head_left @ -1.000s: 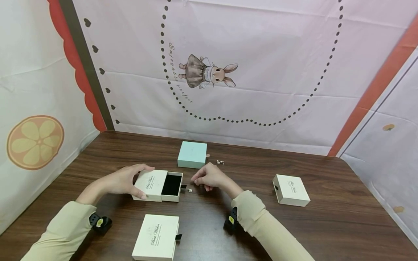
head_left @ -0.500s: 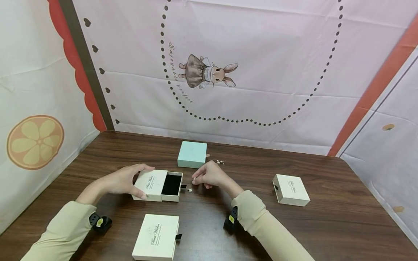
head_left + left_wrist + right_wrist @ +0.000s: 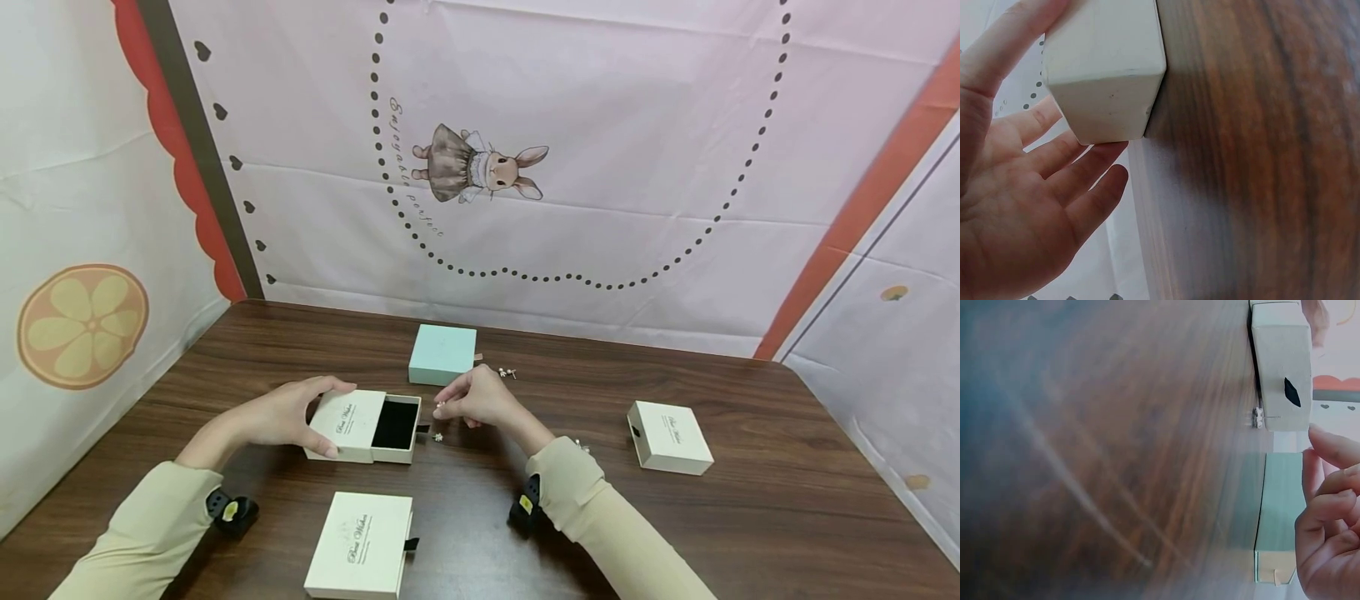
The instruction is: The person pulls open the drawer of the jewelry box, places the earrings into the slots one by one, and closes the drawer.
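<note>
In the head view my left hand (image 3: 288, 414) grips a cream slide-out jewelry box (image 3: 351, 421), thumb on its near side and fingers at the far side. The drawer (image 3: 396, 427) stands partly out, showing a black lining. My right hand (image 3: 480, 398) is just right of the drawer, above the table, its thumb and forefinger pinching a tiny pale earring (image 3: 440, 406). Another small stud earring (image 3: 438, 437) lies on the table by the drawer's black ribbon tab. In the left wrist view, the box end (image 3: 1107, 106) sits between thumb and fingers.
A mint-green box (image 3: 442, 354) stands behind, with small earrings (image 3: 507, 373) to its right. One closed cream box (image 3: 360, 543) lies in front, another (image 3: 670, 437) at the right. Small silvery pieces (image 3: 582, 447) lie beside the right sleeve.
My right hand has risen slightly and shifted left toward the drawer, the earring now showing at its fingertips. My left hand and the box have stayed in place.
</note>
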Motion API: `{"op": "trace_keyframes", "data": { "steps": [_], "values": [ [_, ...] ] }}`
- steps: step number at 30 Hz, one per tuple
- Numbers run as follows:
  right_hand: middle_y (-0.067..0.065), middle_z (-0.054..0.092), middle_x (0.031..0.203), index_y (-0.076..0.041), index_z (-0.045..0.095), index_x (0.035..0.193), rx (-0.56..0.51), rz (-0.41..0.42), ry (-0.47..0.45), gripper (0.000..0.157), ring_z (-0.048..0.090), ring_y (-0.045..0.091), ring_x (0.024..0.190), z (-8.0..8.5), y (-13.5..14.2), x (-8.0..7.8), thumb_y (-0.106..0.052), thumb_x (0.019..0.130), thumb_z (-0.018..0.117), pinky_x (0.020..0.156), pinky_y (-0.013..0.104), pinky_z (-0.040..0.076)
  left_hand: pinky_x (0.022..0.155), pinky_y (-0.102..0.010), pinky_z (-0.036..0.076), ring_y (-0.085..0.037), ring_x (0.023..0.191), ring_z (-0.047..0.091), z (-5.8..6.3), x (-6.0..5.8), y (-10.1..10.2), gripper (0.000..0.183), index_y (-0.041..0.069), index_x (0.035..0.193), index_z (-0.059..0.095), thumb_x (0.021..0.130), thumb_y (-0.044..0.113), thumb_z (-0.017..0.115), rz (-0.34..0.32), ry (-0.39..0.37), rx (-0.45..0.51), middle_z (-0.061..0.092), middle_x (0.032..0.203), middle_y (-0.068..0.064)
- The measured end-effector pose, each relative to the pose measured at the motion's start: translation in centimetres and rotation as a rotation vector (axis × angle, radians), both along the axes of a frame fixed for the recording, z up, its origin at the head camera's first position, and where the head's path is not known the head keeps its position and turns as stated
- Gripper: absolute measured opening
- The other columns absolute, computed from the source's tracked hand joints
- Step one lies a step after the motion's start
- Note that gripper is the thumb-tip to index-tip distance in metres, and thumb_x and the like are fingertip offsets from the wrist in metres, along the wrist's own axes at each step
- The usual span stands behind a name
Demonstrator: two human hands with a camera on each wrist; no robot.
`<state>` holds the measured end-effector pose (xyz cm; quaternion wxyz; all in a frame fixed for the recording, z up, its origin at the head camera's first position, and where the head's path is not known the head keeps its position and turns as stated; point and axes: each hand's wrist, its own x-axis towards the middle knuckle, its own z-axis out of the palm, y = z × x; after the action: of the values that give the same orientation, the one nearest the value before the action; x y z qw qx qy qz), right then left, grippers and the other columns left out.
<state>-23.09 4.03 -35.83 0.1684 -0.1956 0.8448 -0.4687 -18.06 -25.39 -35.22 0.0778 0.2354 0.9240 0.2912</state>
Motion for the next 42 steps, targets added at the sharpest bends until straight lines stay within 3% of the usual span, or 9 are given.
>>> {"op": "trace_keyframes", "data": {
  "steps": [6,14,31,42],
  "values": [
    [0.002,0.064,0.061,-0.007,0.073,0.085,-0.012,-0.019,0.011,0.012,0.036,0.008,0.033,0.0,-0.4,0.0,-0.011,0.074,0.075,0.038,0.023,0.034,0.088,-0.048,0.036,-0.031,0.113,0.046,0.0,0.0,0.0,0.088,0.004,0.127,0.047,0.058,0.047,0.081,-0.006,0.009,0.002,0.049,0.128,-0.017],
    [0.000,0.068,0.073,-0.007,0.073,0.090,-0.017,-0.013,0.002,0.013,0.035,0.008,0.034,-0.2,-0.7,0.0,-0.010,0.077,0.072,0.040,0.023,0.036,0.089,-0.049,0.036,-0.032,0.113,0.046,0.0,0.0,0.1,0.089,0.004,0.127,0.047,0.057,0.048,0.081,-0.010,0.014,0.006,0.050,0.128,-0.017],
    [0.003,0.066,0.067,-0.007,0.073,0.087,-0.109,-0.023,-0.024,0.011,0.033,0.008,0.034,0.0,-2.2,0.5,-0.010,0.076,0.073,0.039,0.023,0.033,0.088,-0.048,0.036,-0.032,0.113,0.046,0.1,0.1,0.2,0.089,0.001,0.127,0.047,0.058,0.047,0.081,-0.011,0.005,0.012,0.050,0.127,-0.018],
    [0.012,0.067,0.069,-0.008,0.074,0.084,-0.124,-0.010,-0.023,0.009,0.032,0.009,0.034,0.1,-3.2,0.7,-0.011,0.076,0.073,0.040,0.024,0.032,0.087,-0.046,0.037,-0.030,0.111,0.047,0.1,0.1,0.1,0.088,0.002,0.126,0.047,0.058,0.047,0.081,-0.014,0.005,0.019,0.050,0.126,-0.017]
  ]
}}
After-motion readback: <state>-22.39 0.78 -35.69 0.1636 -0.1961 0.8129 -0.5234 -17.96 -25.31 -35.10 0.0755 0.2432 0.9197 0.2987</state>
